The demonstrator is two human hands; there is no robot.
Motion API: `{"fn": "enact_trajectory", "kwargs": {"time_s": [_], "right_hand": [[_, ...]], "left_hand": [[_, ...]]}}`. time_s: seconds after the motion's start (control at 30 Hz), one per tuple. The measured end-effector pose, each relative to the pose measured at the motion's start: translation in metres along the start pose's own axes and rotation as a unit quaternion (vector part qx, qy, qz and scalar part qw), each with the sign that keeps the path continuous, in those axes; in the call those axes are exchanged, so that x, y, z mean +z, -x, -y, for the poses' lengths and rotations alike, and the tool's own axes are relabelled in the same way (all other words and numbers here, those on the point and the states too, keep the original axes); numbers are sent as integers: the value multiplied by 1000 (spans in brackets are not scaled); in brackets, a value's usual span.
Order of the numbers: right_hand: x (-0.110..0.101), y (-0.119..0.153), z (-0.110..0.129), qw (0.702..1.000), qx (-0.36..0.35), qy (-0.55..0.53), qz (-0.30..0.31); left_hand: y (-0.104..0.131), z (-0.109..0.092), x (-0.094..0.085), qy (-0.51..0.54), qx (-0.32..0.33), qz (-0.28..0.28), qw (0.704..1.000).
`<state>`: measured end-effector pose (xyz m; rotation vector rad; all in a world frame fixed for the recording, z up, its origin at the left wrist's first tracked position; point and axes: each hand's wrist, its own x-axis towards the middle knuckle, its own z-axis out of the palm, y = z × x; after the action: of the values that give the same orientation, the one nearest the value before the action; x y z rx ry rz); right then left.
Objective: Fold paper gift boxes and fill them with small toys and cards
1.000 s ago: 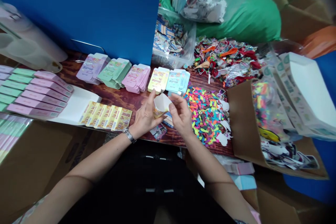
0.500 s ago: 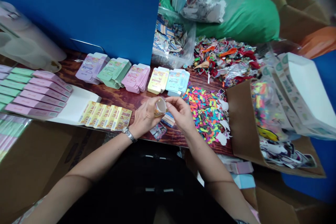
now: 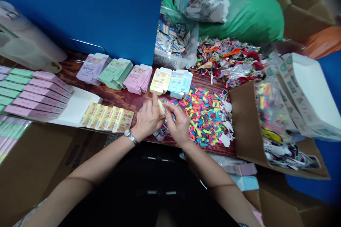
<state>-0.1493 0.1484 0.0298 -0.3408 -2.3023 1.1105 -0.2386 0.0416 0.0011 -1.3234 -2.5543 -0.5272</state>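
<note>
A small yellow carton (image 3: 161, 109) is held between my two hands above the table, mostly covered by fingers. My left hand (image 3: 147, 117), with a watch at the wrist, grips its left side, index finger pointing up. My right hand (image 3: 177, 121) pinches at its right edge. Under the hands lie some small printed cards (image 3: 161, 133), partly hidden. To the left, a row of yellow cartons (image 3: 108, 117) leans along the table edge. Behind the hands stand piles of flat yellow cartons (image 3: 160, 80) and blue cartons (image 3: 179, 83).
Right of my hands spreads a heap of small colourful pieces (image 3: 207, 117), bordered by an open cardboard box (image 3: 245, 120). Purple (image 3: 92, 68), green (image 3: 115, 72) and pink cartons (image 3: 137, 78) stand at the back. A white tray (image 3: 80, 103) holds pink and green boxes at left.
The carton's open top faced up before; now its opening no longer shows and the carton is tilted between my fingers. My right hand has moved slightly down and left.
</note>
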Motion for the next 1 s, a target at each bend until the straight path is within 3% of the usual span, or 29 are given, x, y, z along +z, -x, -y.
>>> {"fn": "enact_trajectory", "kwargs": {"time_s": [0.13, 0.23, 0.33, 0.37, 0.4, 0.47, 0.53, 0.6, 0.63, 0.7, 0.77, 0.8, 0.87, 1.0], "right_hand": [[9, 8, -10, 1000, 4, -21, 17], [7, 0, -35, 985, 113, -129, -19], [3, -12, -51, 909, 243, -307, -143], [3, -14, -51, 881, 271, -355, -157], [4, -14, -50, 861, 290, -391, -146], [4, -11, -44, 856, 299, -417, -64], [0, -4, -43, 894, 272, -354, 36], [-11, 3, -51, 952, 228, -165, 121], [-18, 7, -57, 964, 210, -33, 157], [-30, 13, -72, 929, 202, 215, 223], [-35, 18, -85, 871, 218, 345, 275], [-36, 20, -90, 856, 227, 364, 290], [-37, 24, -94, 863, 236, 337, 293], [-59, 21, -81, 948, 201, 123, 213]], "left_hand": [[-2, 1, -3, 18, -7, 10, 1000], [-3, 9, -9, 39, 48, -23, 998], [-3, 17, -8, 138, 105, -111, 979], [-3, 18, -6, 195, 109, -120, 967], [-2, 18, -3, 262, 103, -114, 953], [-1, 16, 4, 383, 70, -76, 918], [-1, 15, 7, 448, 35, -60, 892], [0, 19, 6, 447, 12, -62, 892], [1, 21, 4, 432, 6, -66, 899], [2, 27, 1, 401, -7, -71, 913], [3, 31, 1, 378, -16, -62, 924], [4, 32, 2, 371, -19, -57, 927], [6, 32, 5, 355, -26, -45, 933], [8, 37, 9, 286, -22, -16, 958]]}}
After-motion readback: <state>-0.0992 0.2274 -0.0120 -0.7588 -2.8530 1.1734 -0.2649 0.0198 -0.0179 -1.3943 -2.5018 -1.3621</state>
